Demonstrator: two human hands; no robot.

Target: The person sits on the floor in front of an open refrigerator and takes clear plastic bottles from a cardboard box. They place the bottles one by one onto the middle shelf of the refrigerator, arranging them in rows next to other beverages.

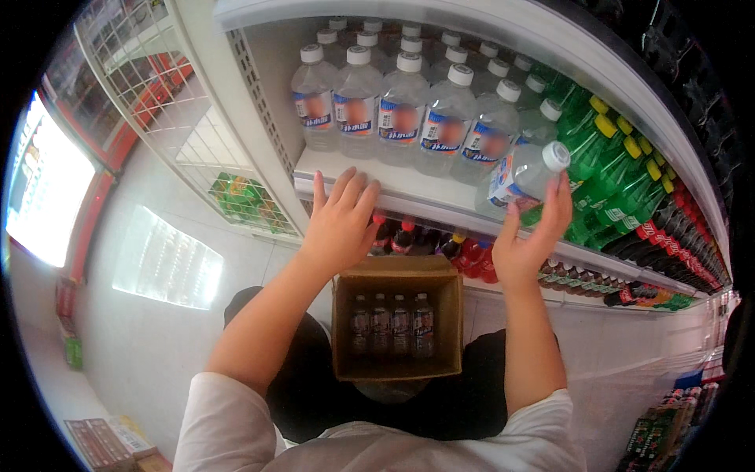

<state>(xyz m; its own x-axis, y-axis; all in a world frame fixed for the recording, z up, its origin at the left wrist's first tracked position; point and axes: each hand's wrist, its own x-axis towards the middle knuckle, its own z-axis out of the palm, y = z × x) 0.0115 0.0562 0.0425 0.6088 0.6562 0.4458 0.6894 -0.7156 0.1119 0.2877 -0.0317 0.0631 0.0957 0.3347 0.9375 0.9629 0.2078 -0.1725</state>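
white sleeves fill the bottom of my view, both forearms reaching up from them toward a shop shelf. between the arms, low down, sits a brown cardboard box, open on top, with a row of four small clear bottles standing along its near side; the other half of the box is bare.

my left hand is released, fingers spread flat, palm resting on the front edge of the white shelf, holding nothing. my right hand is grasping a clear bottle with a white cap, tilted, its cap pointing up and to the right. that bottle is at the shelf's front edge, just right of the standing row and not yet set down among them.

on the shelf stand rows of matching clear bottles with white caps, upright, several deep. to their right come green bottles with yellow caps, then dark bottles with red labels running off to the right. on the shelf below i see dark bottles with red caps. at left stands a white wire rack above a pale tiled floor.
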